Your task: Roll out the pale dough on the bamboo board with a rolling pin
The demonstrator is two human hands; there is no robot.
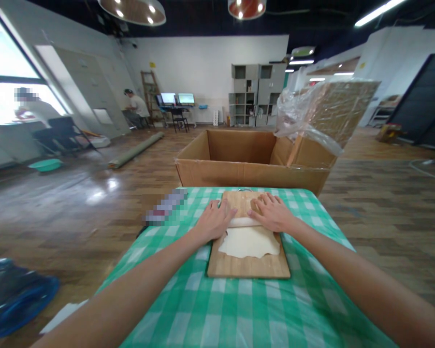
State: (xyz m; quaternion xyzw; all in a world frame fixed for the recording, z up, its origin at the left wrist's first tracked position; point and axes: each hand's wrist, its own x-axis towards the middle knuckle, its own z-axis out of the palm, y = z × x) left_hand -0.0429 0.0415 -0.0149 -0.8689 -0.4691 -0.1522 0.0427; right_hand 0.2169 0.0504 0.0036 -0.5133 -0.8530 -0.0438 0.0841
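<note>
Far left, saw crumpled blue plastic bag point(18, 299) on wood floor point(105, 227), person point(43, 108) in pale top farther back by window, teal basin point(45, 165) on floor near there. Next along, spotted long rolled mat point(137, 151) on floor, second person point(137, 105) seated near wooden ladder point(150, 92), then two lit monitors point(177, 99). At left edge of green-and-white checked cloth point(192, 309), noted pixelated item point(166, 205) (could not identify).

Found left hand point(215, 221) palm down at left side of wooden board point(248, 268), fingers stretched forward, thumb pointing inward onto pale roll point(244, 222). Saw roll lying crosswise on board between both hands, ends hidden beneath them (could not tell rolling pin from rolled-up dough). Found flat, ragged-edged dough sheet point(252, 241) on board, just on near side of roll; could not tell whether joined to it. Beyond table, saw open cardboard box point(217, 170) and, against back wall, grey cabinet point(255, 94).

Found right hand point(272, 213) palm down over right end of roll, fingers extended and slightly apart, thumb pointing left. Farther right, saw carton point(344, 111) in clear plastic wrap, tilted at right end of box.
</note>
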